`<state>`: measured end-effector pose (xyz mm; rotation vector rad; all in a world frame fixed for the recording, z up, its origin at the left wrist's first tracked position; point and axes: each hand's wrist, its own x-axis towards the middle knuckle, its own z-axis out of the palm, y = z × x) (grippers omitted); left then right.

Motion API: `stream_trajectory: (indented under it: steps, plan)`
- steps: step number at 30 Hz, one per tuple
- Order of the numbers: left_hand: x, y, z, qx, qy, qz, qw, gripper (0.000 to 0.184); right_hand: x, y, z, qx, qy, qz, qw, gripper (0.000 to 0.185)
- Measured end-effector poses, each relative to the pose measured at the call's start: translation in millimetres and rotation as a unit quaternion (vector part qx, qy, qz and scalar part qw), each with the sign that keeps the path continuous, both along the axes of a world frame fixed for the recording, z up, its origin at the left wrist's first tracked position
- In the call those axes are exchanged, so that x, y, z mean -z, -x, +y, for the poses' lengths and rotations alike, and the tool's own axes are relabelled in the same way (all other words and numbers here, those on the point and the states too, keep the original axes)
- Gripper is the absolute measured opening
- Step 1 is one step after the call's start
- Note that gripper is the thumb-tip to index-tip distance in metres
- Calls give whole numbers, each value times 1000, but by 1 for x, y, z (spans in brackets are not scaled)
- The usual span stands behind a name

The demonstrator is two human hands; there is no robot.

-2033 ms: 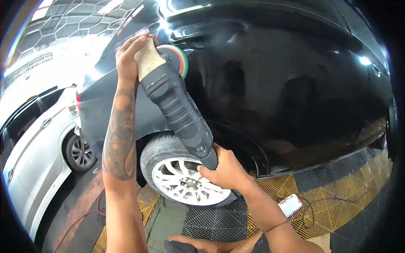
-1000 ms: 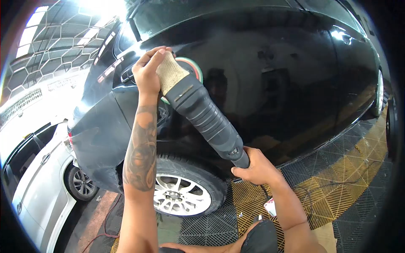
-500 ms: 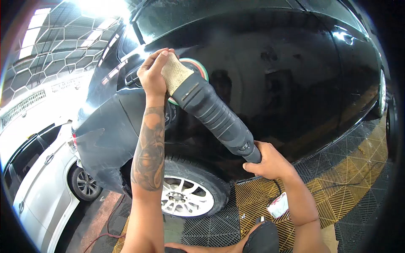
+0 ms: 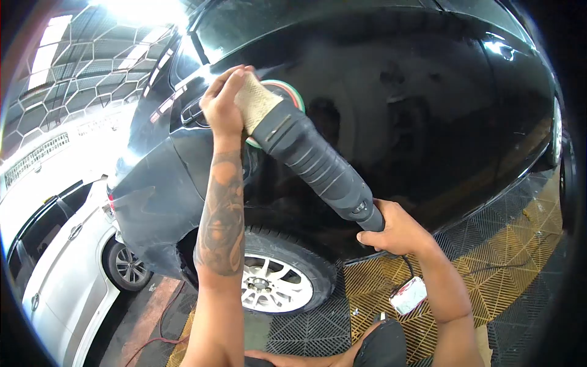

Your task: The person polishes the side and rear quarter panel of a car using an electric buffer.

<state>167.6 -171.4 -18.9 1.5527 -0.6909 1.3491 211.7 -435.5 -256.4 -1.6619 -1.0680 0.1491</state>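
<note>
My L hand (image 4: 223, 109)'s clamped on the polisher (image 4: 319, 166), over its tan-wrapped head (image 4: 257, 103) at 11 o'clock, prob. to keep pad (image 4: 298, 99) flat vs blk car (image 4: 422, 128); R hand (image 4: 398, 229) wraps tail (image 4: 372, 219), 4 o'clock, prob. resisting twist.

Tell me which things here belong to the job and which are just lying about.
In the job:
Black, ribbed, cylindrical power tool, held by left hand and right hand
Round pad with red and green edge, on the tool
Glossy black car behind the pad

Seemingly just around:
White rectangular object on the yellow floor grid
Silver car at far left
</note>
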Motion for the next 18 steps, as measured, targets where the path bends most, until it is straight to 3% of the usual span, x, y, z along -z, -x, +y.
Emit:
stream_trajectory:
  steps: [4,8,14,18]
  plan:
    - [2,0,-4,3,-9,11,1000,28,18,0,12,-32,-64,0,997,48]
    - [22,22,19,-6,10,12,1000,27,24,3,19,-43,-19,-48,998,64]
    - [48,44,42,-18,40,14,999,29,46,32,36,-52,-65,-105,991,77]
    - [48,47,41,-21,-19,44,999,30,76,51,72,-35,-96,-17,995,76]
